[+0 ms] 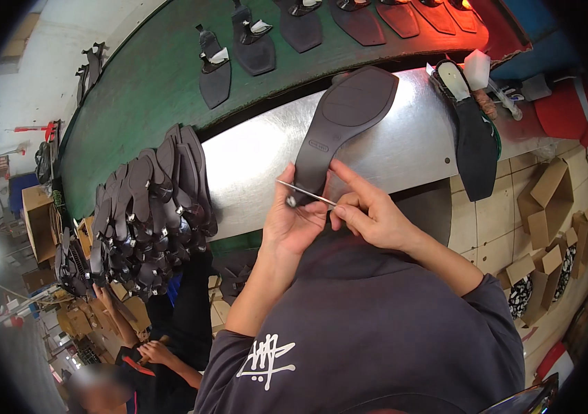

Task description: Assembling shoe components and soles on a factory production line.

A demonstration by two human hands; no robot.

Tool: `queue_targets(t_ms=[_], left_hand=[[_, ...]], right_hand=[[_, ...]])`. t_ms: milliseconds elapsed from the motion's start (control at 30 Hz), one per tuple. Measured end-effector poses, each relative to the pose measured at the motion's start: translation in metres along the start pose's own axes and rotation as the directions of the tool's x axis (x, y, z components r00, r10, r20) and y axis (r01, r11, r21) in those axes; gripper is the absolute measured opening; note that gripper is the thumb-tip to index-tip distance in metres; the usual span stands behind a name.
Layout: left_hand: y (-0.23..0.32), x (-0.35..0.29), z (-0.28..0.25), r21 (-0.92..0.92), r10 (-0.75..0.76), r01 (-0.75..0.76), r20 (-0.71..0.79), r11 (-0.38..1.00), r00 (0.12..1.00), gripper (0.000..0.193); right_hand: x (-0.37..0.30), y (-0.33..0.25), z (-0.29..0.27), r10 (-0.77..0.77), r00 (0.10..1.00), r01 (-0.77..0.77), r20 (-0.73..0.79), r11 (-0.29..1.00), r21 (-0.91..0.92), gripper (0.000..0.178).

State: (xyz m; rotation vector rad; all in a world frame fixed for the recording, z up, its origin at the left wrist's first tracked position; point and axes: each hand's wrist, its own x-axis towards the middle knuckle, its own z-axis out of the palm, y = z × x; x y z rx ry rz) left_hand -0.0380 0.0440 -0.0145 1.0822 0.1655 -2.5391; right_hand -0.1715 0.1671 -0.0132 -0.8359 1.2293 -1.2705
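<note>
My left hand [292,222] grips the heel end of a black sandal sole [343,117], held bottom side up over a shiny metal bench [252,165]. My right hand [370,214] pinches a thin metal tool [305,194] whose tip lies across the sole's heel, just above my left thumb. Both hands are close together, nearly touching. The sole's wide front part points away from me toward the green belt.
A green conveyor belt [149,83] carries several black sandals. A row of black soles [149,200] leans at the bench's left end. Another sandal [472,131] lies on the bench at right. Cardboard boxes [549,207] stand on the floor at right. Another person [149,345] sits lower left.
</note>
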Motion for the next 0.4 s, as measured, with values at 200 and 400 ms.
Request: queue_targets(t_ms=[200, 400], left_hand=[[-0.012, 0.001, 0.000, -0.079, -0.043, 0.042, -0.010, 0.996, 0.999, 0.026], [-0.014, 0.002, 0.002, 0.000, 0.004, -0.004, -0.088, 1.000, 0.996, 0.029]], right_hand=[[0.004, 0.009, 0.002, -0.280, 0.953, 0.239, -0.115, 0.929, -0.284, 0.046], [0.006, 0.016, -0.005, -0.074, 0.984, 0.090, -0.160, 0.992, 0.093, 0.036]])
